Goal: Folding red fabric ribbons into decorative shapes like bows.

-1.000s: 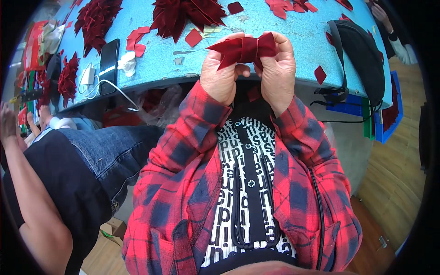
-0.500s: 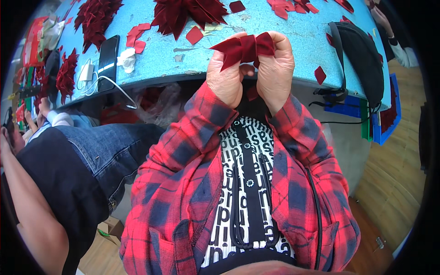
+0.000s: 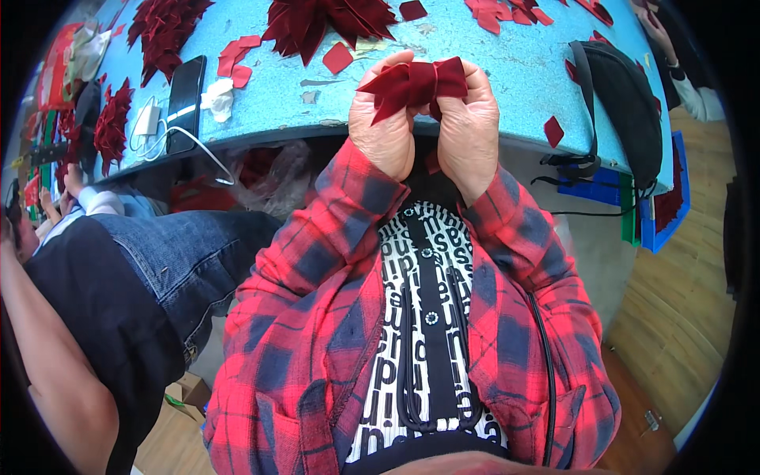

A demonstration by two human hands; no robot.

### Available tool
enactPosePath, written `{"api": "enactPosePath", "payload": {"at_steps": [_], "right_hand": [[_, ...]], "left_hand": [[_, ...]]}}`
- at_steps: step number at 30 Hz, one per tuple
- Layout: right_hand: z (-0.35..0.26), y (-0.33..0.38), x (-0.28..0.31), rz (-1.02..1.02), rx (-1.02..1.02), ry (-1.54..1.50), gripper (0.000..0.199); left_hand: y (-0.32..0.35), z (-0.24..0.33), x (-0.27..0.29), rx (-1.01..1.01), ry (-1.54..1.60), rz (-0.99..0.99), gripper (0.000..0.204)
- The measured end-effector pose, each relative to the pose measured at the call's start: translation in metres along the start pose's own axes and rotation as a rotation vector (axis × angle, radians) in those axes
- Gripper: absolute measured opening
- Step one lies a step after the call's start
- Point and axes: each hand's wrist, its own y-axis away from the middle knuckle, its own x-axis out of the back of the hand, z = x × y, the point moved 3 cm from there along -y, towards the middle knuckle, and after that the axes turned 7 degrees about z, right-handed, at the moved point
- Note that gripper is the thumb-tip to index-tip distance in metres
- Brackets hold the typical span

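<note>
A dark red velvet bow (image 3: 423,83) is held up between my two hands over the near edge of the blue table (image 3: 507,87). My left hand (image 3: 385,123) is closed on the bow's left side, where pointed tails hang down and outward. At the looped right end, my right hand (image 3: 469,127) grips it with the thumb in front and fingers behind. Parts of my fingertips are hidden by the velvet. Just beyond my hands lie a red fabric diamond (image 3: 338,58) and a large pile of dark red velvet bows (image 3: 324,24).
More velvet pieces (image 3: 166,36) are heaped at the left, near a black phone (image 3: 187,103), a white charger (image 3: 147,120) and a crumpled tissue (image 3: 217,100). A black bag (image 3: 625,111) hangs over the right edge above a blue crate (image 3: 673,206). Another person (image 3: 103,309) sits at my left.
Both hands have shifted slightly left with the bow, which has turned a little so its right end sits flatter. My left fingers reach higher behind it.
</note>
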Motion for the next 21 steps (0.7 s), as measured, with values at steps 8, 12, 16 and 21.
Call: {"api": "enactPosePath", "payload": {"at_steps": [8, 12, 16, 21], "right_hand": [[-0.001, -0.005, -0.009, 0.035, 0.019, -0.013, 0.017], [0.005, -0.003, -0.006, 0.0, -0.137, 0.077, 0.017], [0.008, 0.001, -0.008, -0.032, -0.082, 0.149, 0.017], [0.007, 0.002, -0.012, 0.031, -0.085, 0.056, 0.018]], "left_hand": [[0.0, 0.008, -0.006, -0.091, -0.013, -0.005, 0.023], [-0.002, 0.011, 0.003, -0.064, 0.087, 0.082, 0.023], [-0.005, 0.015, 0.01, -0.058, 0.094, 0.107, 0.025], [-0.003, 0.012, 0.012, -0.048, 0.091, 0.089, 0.027]]}}
